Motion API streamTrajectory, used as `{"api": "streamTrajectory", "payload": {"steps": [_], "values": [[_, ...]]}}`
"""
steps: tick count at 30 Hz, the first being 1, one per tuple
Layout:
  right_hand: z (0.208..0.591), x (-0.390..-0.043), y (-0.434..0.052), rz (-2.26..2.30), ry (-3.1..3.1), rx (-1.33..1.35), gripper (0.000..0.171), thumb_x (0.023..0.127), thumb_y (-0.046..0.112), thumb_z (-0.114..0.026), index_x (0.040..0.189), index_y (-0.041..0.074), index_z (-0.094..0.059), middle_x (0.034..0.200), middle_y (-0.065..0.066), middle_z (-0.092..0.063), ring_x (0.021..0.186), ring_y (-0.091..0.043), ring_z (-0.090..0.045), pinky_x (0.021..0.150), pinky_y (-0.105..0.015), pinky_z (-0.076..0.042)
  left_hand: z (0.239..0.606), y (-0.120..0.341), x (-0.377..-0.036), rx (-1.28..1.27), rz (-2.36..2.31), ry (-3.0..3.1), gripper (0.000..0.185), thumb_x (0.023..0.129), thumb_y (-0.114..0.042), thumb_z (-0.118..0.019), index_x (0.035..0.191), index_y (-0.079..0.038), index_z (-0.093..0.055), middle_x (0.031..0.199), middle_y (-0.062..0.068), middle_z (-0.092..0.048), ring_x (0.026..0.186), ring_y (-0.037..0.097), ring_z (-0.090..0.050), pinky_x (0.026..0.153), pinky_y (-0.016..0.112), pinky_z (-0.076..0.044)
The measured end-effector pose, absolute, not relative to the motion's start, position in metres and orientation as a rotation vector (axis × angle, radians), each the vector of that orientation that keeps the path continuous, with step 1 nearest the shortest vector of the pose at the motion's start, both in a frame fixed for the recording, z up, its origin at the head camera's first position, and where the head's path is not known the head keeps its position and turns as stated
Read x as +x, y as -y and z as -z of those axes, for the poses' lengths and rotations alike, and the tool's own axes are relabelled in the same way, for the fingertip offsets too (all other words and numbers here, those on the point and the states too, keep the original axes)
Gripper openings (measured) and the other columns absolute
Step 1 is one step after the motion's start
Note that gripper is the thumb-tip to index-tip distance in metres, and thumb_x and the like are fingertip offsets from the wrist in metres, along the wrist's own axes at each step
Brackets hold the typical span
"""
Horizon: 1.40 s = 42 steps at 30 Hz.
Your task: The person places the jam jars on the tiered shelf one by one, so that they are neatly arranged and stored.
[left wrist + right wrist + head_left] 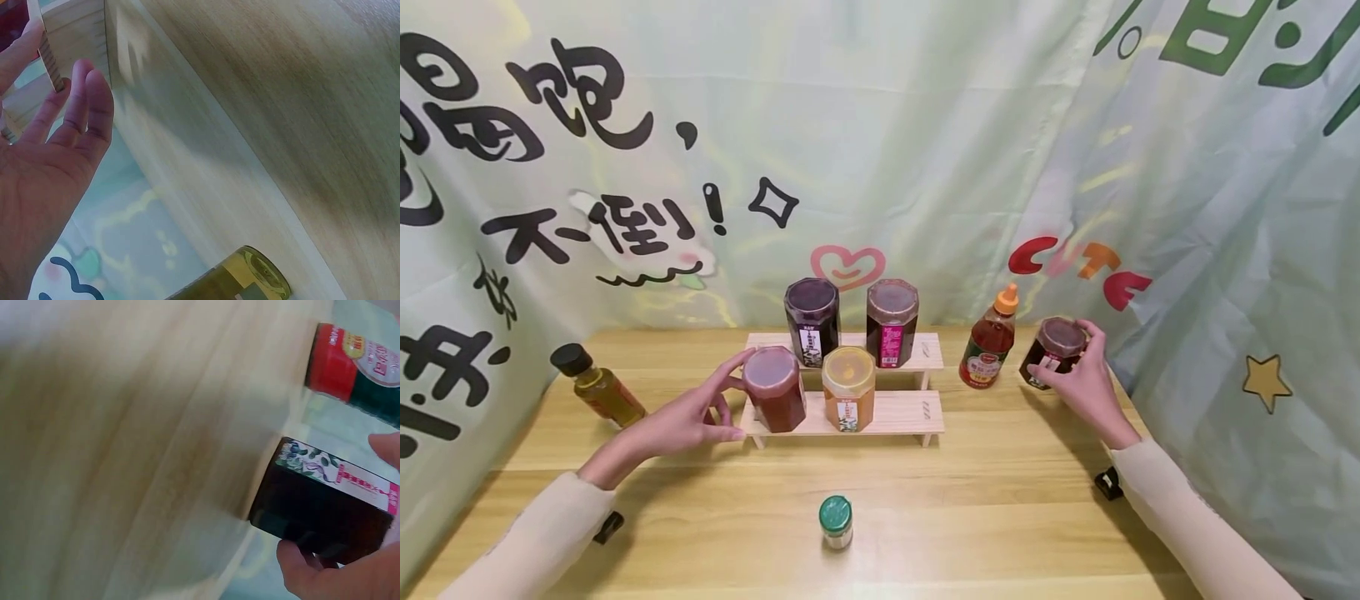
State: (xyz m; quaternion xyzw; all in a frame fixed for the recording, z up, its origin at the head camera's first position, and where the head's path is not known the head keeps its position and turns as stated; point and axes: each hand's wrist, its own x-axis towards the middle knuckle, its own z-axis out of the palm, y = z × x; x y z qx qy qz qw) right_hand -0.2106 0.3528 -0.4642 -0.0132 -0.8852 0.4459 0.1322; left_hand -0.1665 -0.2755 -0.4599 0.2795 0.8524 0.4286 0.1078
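Observation:
My left hand (696, 417) is at the left end of a two-step wooden rack (895, 412), beside a reddish-brown jar (775, 396) on its lower step. In the left wrist view, its fingers (78, 112) are spread loosely near the rack's end; whether they press the jar is unclear. On the right, my right hand (1082, 383) holds a dark jar (319, 500) of jam-like filling by its sides, thumb in front and fingers on the far side. The jar has a floral label and stands at the table surface. A red sauce bottle (988, 342) with an orange nozzle stands just left of it.
An amber jar (848, 400) shares the lower step; a dark purple jar (811, 325) and a dark jar with a pink label (891, 329) occupy the upper one. A black-capped oil bottle (598, 387) stands left. A green-lidded shaker (836, 521) is in front. Printed curtains (880, 167) hang behind.

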Motion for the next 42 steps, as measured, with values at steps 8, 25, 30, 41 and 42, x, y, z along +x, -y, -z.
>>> {"api": "streamTrajectory", "payload": {"steps": [8, 25, 30, 41, 42], "values": [[0.467, -0.219, -0.353, -1.214, 2.531, -0.018, 0.107, 0.087, 0.008, -0.09, 0.165, 0.005, -0.016, 0.147, -0.037, -0.045, 0.131, -0.049, -0.053, 0.102, -0.063, -0.042, 0.457, 0.274, -0.167, 0.834, -1.267, -2.516, 0.119, 0.091, -0.008, -0.09, 0.177, -0.025, -0.01, 0.144, 0.023, -0.062, 0.082, 0.022, -0.066, 0.064, 0.034, -0.057], [0.462, -0.188, -0.349, -1.1, 2.6, -0.081, 0.105, 0.084, 0.012, -0.092, 0.165, 0.006, -0.026, 0.141, -0.035, -0.055, 0.123, -0.048, -0.059, 0.091, -0.057, -0.046, 0.458, 0.274, -0.166, 0.83, -1.262, -2.505, 0.119, 0.091, -0.008, -0.09, 0.177, -0.025, -0.01, 0.145, 0.023, -0.061, 0.083, 0.022, -0.066, 0.068, 0.034, -0.059], [0.458, -0.178, -0.346, -1.104, 2.593, -0.087, 0.106, 0.082, 0.012, -0.093, 0.166, 0.008, -0.028, 0.14, -0.034, -0.057, 0.123, -0.047, -0.058, 0.09, -0.056, -0.045, 0.458, 0.274, -0.165, 0.858, -1.277, -2.495, 0.119, 0.091, -0.008, -0.09, 0.177, -0.023, -0.009, 0.145, 0.026, -0.061, 0.083, 0.022, -0.066, 0.067, 0.035, -0.059], [0.446, -0.154, -0.338, -1.101, 2.546, -0.077, 0.107, 0.081, 0.015, -0.096, 0.166, 0.014, -0.031, 0.139, -0.028, -0.058, 0.113, -0.038, -0.06, 0.08, -0.031, -0.046, 0.456, 0.273, -0.166, 0.83, -1.273, -2.5, 0.12, 0.09, -0.007, -0.09, 0.177, -0.024, -0.009, 0.146, 0.025, -0.061, 0.082, 0.023, -0.066, 0.064, 0.034, -0.058], [0.445, -0.151, -0.337, -1.1, 2.541, -0.069, 0.107, 0.081, 0.016, -0.096, 0.166, 0.014, -0.032, 0.139, -0.027, -0.058, 0.112, -0.036, -0.06, 0.078, -0.026, -0.045, 0.456, 0.273, -0.166, 0.83, -1.276, -2.502, 0.12, 0.09, -0.007, -0.09, 0.177, -0.024, -0.009, 0.145, 0.025, -0.062, 0.082, 0.023, -0.066, 0.064, 0.034, -0.058]]}}
